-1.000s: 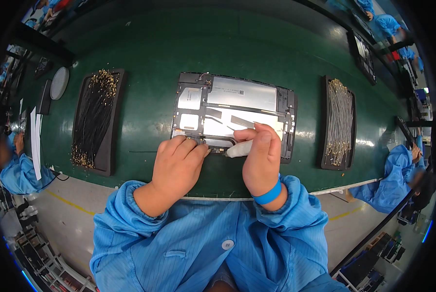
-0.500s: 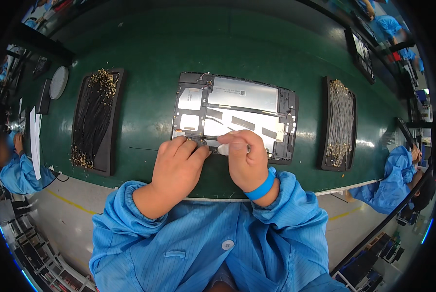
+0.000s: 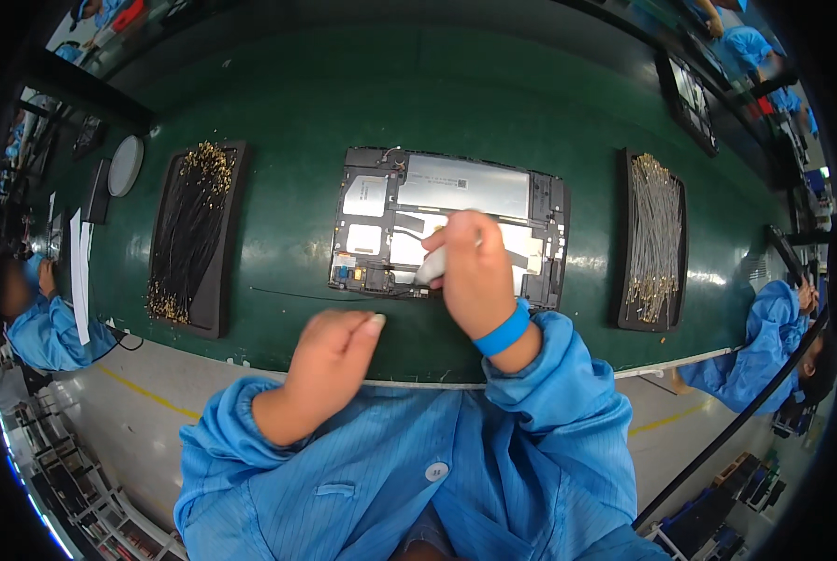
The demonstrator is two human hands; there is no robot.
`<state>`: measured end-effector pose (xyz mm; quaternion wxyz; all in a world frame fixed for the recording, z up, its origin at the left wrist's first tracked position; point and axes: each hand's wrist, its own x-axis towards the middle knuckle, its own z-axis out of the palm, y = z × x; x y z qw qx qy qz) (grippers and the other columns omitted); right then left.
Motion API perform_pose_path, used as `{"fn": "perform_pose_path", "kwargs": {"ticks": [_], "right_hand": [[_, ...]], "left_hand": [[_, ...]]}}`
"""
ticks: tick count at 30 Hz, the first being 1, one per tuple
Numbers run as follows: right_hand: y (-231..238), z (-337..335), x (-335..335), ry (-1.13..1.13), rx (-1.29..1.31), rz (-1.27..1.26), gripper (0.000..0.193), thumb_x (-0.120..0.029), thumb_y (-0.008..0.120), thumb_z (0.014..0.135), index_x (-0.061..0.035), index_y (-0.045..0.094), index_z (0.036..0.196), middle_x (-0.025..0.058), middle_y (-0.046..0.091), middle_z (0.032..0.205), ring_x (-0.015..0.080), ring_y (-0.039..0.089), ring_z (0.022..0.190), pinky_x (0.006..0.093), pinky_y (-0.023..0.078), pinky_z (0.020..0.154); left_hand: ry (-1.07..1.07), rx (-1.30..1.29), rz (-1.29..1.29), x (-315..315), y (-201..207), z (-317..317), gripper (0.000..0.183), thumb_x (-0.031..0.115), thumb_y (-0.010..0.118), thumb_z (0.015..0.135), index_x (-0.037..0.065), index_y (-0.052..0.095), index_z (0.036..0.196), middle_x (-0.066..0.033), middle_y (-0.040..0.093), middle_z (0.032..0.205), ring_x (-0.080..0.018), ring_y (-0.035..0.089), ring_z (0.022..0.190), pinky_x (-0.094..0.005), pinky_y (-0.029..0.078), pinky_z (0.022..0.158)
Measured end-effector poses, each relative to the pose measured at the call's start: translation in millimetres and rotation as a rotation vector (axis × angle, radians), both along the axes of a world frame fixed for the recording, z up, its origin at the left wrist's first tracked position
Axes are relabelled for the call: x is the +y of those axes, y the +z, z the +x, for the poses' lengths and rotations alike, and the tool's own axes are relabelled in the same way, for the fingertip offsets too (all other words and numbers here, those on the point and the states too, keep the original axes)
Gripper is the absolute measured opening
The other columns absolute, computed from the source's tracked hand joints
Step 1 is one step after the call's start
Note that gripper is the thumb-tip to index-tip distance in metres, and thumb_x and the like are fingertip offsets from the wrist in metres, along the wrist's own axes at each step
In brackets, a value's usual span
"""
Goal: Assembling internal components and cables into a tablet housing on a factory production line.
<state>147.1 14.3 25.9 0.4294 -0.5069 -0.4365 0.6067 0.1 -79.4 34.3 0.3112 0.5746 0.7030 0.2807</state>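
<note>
My right hand (image 3: 479, 280), with a blue band at the wrist, is closed around a white-handled tool (image 3: 432, 269). The tool's lower end meets the front edge of an opened tablet-like device (image 3: 549, 201) with silver panels and black strips. I cannot make out its tip. My left hand (image 3: 328, 360) is off the device, near the table's front edge. Its fingers are curled and drawn together, and anything between them is hidden. A thin black cable (image 3: 306, 295) lies along the device's front edge and trails out to the left.
To the left stands a black tray (image 3: 215, 280) of black cables with gold ends; to the right, another tray (image 3: 621, 243) holds grey cables. A round white disc (image 3: 126, 166) and white sheets (image 3: 80, 280) are at the far left. Co-workers in blue sit at both sides.
My left hand has come off the device and moved toward me, uncovering its front left corner. My right hand has risen slightly, still with the white-handled tool.
</note>
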Motion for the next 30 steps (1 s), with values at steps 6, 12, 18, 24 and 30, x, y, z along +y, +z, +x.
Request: {"fn": "perform_pose_path", "kwargs": {"ticks": [6, 12, 18, 24, 30], "right_hand": [[9, 2, 2, -0.071, 0.207, -0.046, 0.043, -0.038, 0.038, 0.088, 0.0016, 0.036, 0.105, 0.0106, 0.054, 0.077, 0.0130, 0.055, 0.055, 0.0226, 0.044, 0.047], [-3, 6, 3, -0.069, 0.259, -0.041, 0.043, -0.037, 0.037, 0.088, 0.0013, 0.035, 0.106, 0.0109, 0.054, 0.077, 0.0138, 0.055, 0.055, 0.0234, 0.043, 0.047], [-6, 6, -3, -0.034, 0.255, 0.008, 0.044, -0.037, 0.034, 0.090, 0.0013, 0.034, 0.110, 0.0106, 0.055, 0.081, 0.0134, 0.056, 0.058, 0.0229, 0.044, 0.051], [-5, 1, -3, -0.018, 0.243, 0.026, 0.041, -0.035, 0.034, 0.090, 0.0007, 0.034, 0.111, 0.0105, 0.055, 0.081, 0.0139, 0.056, 0.059, 0.0241, 0.044, 0.052], [7, -2, 5, 0.123, 0.072, -0.066, 0.038, -0.030, 0.040, 0.089, 0.0004, 0.040, 0.112, 0.0106, 0.055, 0.081, 0.0134, 0.056, 0.068, 0.0237, 0.045, 0.056]], "left_hand": [[0.700, -1.384, -0.298, 10, -12, -26, 0.027, 0.033, 0.044, 0.087, 0.007, 0.051, 0.088, -0.0021, 0.057, 0.068, -0.0132, 0.057, 0.057, -0.0239, 0.045, 0.049], [0.640, -1.017, -0.294, 6, 8, -20, 0.031, 0.023, 0.048, 0.086, 0.005, 0.043, 0.111, -0.0006, 0.053, 0.072, -0.0096, 0.054, 0.055, -0.0219, 0.045, 0.049], [0.291, -0.908, -0.738, -10, 17, -6, 0.045, 0.029, 0.046, 0.086, 0.000, 0.039, 0.121, -0.0034, 0.048, 0.078, -0.0083, 0.049, 0.061, -0.0207, 0.044, 0.053], [0.323, -0.963, -0.758, -7, 4, 0, 0.038, 0.027, 0.045, 0.087, 0.003, 0.042, 0.116, -0.0005, 0.051, 0.074, -0.0084, 0.051, 0.058, -0.0213, 0.044, 0.053], [0.296, -0.981, -0.727, 9, -5, -4, 0.026, 0.028, 0.047, 0.086, 0.006, 0.050, 0.100, 0.0000, 0.052, 0.073, -0.0087, 0.051, 0.057, -0.0226, 0.044, 0.052]]}}
